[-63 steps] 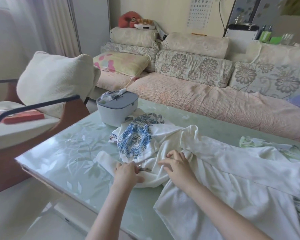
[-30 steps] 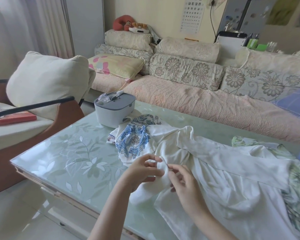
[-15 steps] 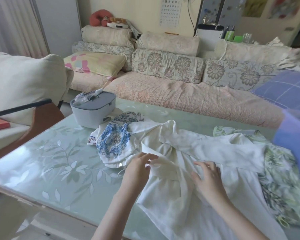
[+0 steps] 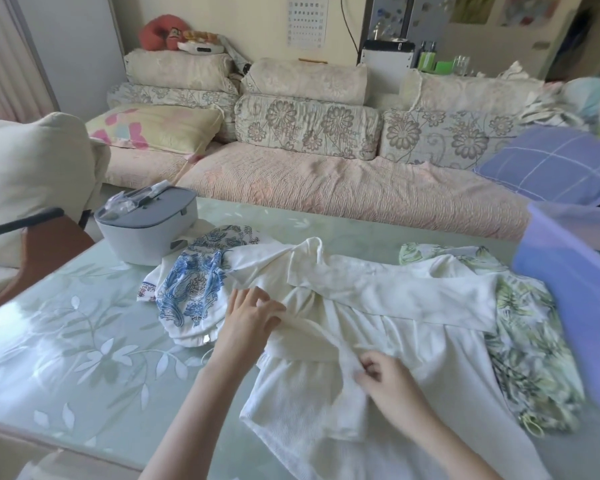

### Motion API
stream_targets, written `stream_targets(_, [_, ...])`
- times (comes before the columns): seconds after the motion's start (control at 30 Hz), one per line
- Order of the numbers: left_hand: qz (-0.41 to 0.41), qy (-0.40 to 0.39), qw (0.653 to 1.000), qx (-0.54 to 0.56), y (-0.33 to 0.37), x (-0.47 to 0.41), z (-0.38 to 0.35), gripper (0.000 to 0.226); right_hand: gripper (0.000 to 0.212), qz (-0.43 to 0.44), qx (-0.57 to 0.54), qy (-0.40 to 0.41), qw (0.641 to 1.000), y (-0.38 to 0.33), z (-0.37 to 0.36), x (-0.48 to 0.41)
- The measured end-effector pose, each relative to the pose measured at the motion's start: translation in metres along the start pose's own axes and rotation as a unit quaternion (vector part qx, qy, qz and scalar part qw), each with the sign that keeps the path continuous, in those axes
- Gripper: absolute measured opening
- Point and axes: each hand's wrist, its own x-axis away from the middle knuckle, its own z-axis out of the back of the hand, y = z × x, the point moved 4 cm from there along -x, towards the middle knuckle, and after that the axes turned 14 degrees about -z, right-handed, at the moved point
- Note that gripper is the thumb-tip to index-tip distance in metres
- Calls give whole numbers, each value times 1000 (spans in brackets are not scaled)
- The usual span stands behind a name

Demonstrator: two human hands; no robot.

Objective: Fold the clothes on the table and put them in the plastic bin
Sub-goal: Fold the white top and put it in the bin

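Head view shows the white garment (image 4: 378, 306) lying spread and wrinkled in the middle of the table (image 4: 66, 341), with a long sleeve-like band across its upper part. The left hand (image 4: 246, 320) is on the garment's edge at 9 o'clock; its fingers are bent over a fold of the white cloth and the thumb closes under them, so it grips the cloth. The right hand (image 4: 385, 375) is at 6 o'clock of the garment's middle, with thumb and fingertips pressed together on a narrow strip of the same white cloth, pinching it.

At 10 o'clock from the white garment lies a blue-patterned garment (image 4: 194, 282), bunched up, partly under the white one. At 3 o'clock a green leaf-print garment (image 4: 527, 341) lies flat, and the white cloth covers its left border. Just beside it, at the picture's right edge, stands the lavender plastic bin (image 4: 568, 299); it is blurred and cut by the frame, and I cannot tell what is inside.

Farther at 10 o'clock, touching the blue-patterned garment, is a white box with a grey lid (image 4: 146, 233). Behind the table, at 12 o'clock, runs a sofa (image 4: 326, 188) with flowered cushions, and a purple checked pillow (image 4: 551, 164) lies on it at 2 o'clock. A cream cushion (image 4: 32, 168) sits on a chair at 9 o'clock.
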Motion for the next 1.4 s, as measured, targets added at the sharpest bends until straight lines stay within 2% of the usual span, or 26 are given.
stream_targets(0.1, [13, -13, 999, 27, -2, -14, 0, 16, 15, -59, -205, -110, 971, -7, 37, -8])
stream_targets(0.17, [32, 11, 998, 59, 0, -25, 6, 17, 22, -95, -236, -143, 957, -10, 63, -15])
stream_targets(0.2, [38, 10, 997, 68, 2, -30, 8, 18, 26, -93, -185, -121, 971, -9, 74, -24])
stream_targets(0.23, [42, 1, 997, 72, 5, -35, 9, 19, 29, -76, -72, -65, 992, -7, 84, -33])
stream_targets(0.27, [45, -11, 997, 62, 6, -38, 8, 21, 30, -47, 72, 17, 996, -6, 92, -42])
stream_targets(0.3, [53, -26, 997, 54, 6, -41, 6, 22, 30, -10, 191, 94, 977, -6, 94, -47])
stream_targets(0.33, [66, -42, 996, 48, 4, -42, 2, 24, 33, 28, 240, 133, 961, -7, 91, -47])
stream_targets(0.37, [83, -55, 994, 50, 2, -42, 0, 25, 44, 55, 245, 126, 960, -6, 84, -46])
stream_targets(0.43, [98, -86, 990, 53, -5, -40, -7, 27, 79, 69, 230, 66, 968, 1, 65, -41])
stream_targets(0.47, [95, -96, 990, 48, -10, -39, -10, 29, 88, 75, 245, 55, 965, 8, 59, -43])
stream_targets(0.5, [90, -97, 990, 44, -14, -38, -10, 29, 81, 81, 270, 59, 958, 14, 57, -46])
stream_targets(0.53, [86, -90, 991, 44, -17, -37, -8, 30, 65, 87, 276, 71, 955, 16, 58, -50])
stream_targets(0.6, [69, -70, 994, 47, -23, -37, -3, 31, 31, 81, 215, 91, 969, 20, 65, -56])
stream_targets(0.67, [55, -74, 995, 41, -27, -37, 2, 39, 8, 62, 114, 80, 988, 19, 74, -60])
stream_targets(0.8, [38, -93, 994, 37, -36, -36, 11, 47, 12, 41, -18, 59, 997, 14, 88, -63])
stream_targets(0.87, [40, -103, 993, 35, -43, -38, 13, 33, 10, 50, -82, 36, 995, 10, 98, -67])
stream_targets(0.93, [35, -125, 991, 24, -48, -38, 12, 15, 10, 69, -85, 32, 993, 9, 107, -73])
stream_targets(1.0, [21, -129, 991, 30, -51, -41, 10, 9, 11, 79, -70, 28, 994, 11, 113, -81])
stream_targets(1.1, [32, -83, 989, 114, -50, -56, 7, 14, 14, 85, -61, 26, 994, 12, 122, -93])
stream_targets(1.17, [15, -50, 989, 140, -43, -77, 4, 8, 9, 98, -70, 32, 992, 10, 134, -102])
stream_targets(1.3, [9, -64, 990, 123, -32, -136, -2, 10, 9, 114, -68, 61, 989, 5, 164, -131])
stream_targets(1.4, [0, -114, 993, 31, -33, -183, -12, 19, 11, 116, -19, 92, 989, 5, 184, -164])
